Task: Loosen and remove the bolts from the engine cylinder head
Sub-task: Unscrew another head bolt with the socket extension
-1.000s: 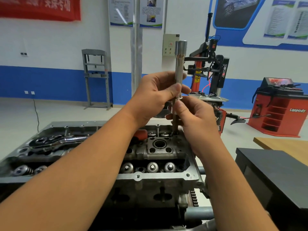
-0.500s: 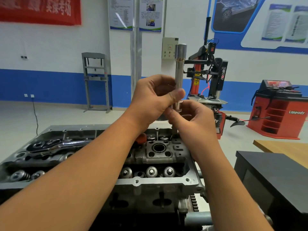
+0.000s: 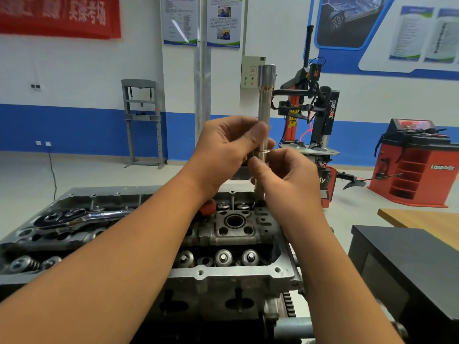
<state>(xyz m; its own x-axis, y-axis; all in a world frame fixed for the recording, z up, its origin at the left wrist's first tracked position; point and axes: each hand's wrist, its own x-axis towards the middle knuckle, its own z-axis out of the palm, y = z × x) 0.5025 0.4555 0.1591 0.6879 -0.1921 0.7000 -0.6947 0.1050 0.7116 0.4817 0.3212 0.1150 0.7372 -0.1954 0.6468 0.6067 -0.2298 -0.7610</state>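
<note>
Socket (image 3: 266,95): upright over cylinder head (image 3: 238,234), left hand (image 3: 224,150) fingers gripping its shaft. Bolt (image 3: 260,187): hanging under socket, above head's far edge, pinched by right hand (image 3: 288,180) fingers.

Left hand (image 3: 223,147): grips the long upright chrome socket (image 3: 265,108) by thumb and fingers.
Right hand (image 3: 288,177): pinches the thin steel bolt (image 3: 259,188) just beneath the socket.
Bolt: upright, its foot at the grey aluminium cylinder head (image 3: 238,274).
Chrome ratchet wrench (image 3: 99,216): lies on the head, left.

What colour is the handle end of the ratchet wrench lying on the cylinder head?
Red, on the ratchet wrench, seen in the head view.
</note>
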